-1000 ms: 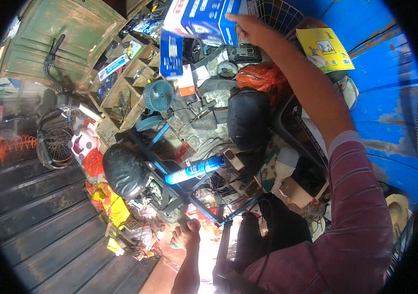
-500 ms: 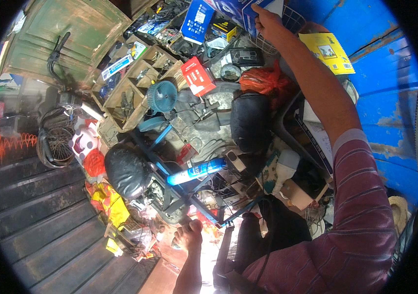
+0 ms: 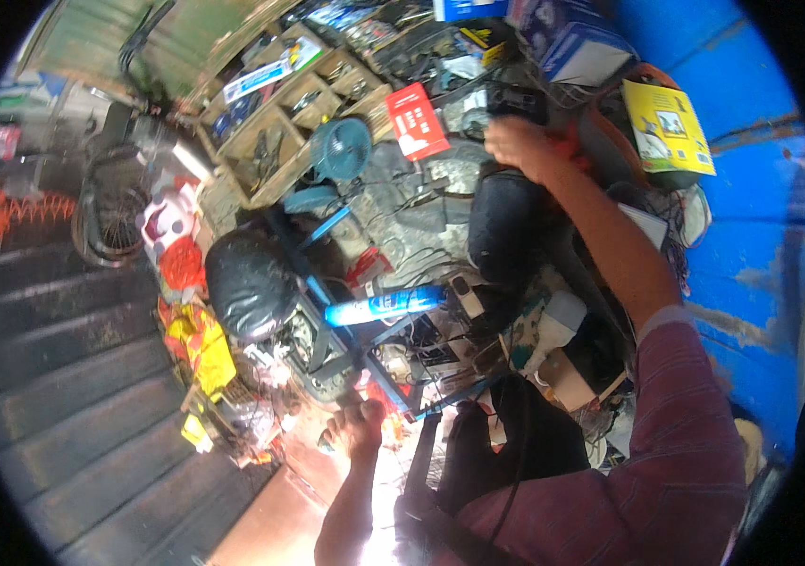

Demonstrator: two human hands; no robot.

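My right hand [image 3: 520, 149], blurred by motion, is over the far right of the clutter, just above a black padded bag [image 3: 504, 222]. Close to its fingers lies a dark boxy device [image 3: 514, 102]. A red plastic bag [image 3: 568, 151] shows partly behind my wrist. Low in the middle, my left hand [image 3: 355, 429] is closed, its fingers curled; what they hold, if anything, I cannot make out. A blue spray can [image 3: 384, 307] lies across a blue metal frame [image 3: 303, 274] beyond it. Next to that frame sits a black rounded seat [image 3: 250, 286].
A wooden compartment tray [image 3: 275, 156], a teal fan [image 3: 341, 148] and a red box [image 3: 417, 123] stand further off. A blue-and-white box [image 3: 582, 52] and a yellow booklet [image 3: 669, 127] are at the far right. A white bulb [image 3: 558, 321] lies nearer.
My right hand has left the blue box and come down and nearer, over the black bag. The blue box now sits tilted differently. My left hand stays closed; the whole view has shifted.
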